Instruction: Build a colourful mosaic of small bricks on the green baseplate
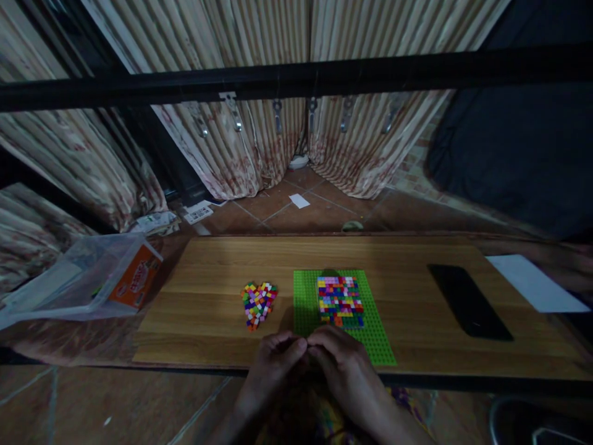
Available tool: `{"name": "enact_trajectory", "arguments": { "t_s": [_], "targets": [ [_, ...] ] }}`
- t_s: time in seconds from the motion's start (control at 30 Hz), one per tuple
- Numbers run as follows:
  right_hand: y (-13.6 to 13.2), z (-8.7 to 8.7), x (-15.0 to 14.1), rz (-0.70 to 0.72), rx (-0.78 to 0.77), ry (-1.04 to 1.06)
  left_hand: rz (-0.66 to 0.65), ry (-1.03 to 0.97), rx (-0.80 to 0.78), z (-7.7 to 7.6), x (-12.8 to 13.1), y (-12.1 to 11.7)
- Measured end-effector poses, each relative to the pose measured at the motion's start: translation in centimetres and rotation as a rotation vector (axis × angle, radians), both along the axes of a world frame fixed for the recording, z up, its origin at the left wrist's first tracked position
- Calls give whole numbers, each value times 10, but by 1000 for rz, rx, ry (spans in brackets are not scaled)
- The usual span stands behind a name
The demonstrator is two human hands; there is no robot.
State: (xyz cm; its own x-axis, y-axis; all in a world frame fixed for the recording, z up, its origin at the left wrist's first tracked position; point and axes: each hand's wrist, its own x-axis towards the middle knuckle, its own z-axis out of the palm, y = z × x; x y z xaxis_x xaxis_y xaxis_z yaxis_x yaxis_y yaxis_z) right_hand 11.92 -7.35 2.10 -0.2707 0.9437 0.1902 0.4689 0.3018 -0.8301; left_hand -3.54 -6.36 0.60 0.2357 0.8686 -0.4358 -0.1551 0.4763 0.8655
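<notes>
My left hand [274, 361] and my right hand [345, 364] meet at the near edge of the wooden board [407, 266], fingertips pinched together around something too small and dark to make out. Just beyond them lies a green baseplate [306, 303] with a block of many-coloured small bricks [340, 300] built on it. To its left sits a loose pile of coloured bricks [258, 302] on the board.
A black phone [467, 301] lies on the board's right side, with a white sheet [535, 283] beyond it. A clear plastic box with an orange label [92, 278] rests at the left. A black bar [296, 77] crosses overhead; curtains hang behind.
</notes>
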Motion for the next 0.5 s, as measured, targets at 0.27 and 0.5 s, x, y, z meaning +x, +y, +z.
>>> {"name": "enact_trajectory", "arguments": {
  "t_s": [0.27,0.5],
  "targets": [
    [7,4,29,-163,-53,112,67,39,-9,11,12,10],
    [41,-8,44,-272,143,-20,112,201,118,4,17,34]
  ]
}}
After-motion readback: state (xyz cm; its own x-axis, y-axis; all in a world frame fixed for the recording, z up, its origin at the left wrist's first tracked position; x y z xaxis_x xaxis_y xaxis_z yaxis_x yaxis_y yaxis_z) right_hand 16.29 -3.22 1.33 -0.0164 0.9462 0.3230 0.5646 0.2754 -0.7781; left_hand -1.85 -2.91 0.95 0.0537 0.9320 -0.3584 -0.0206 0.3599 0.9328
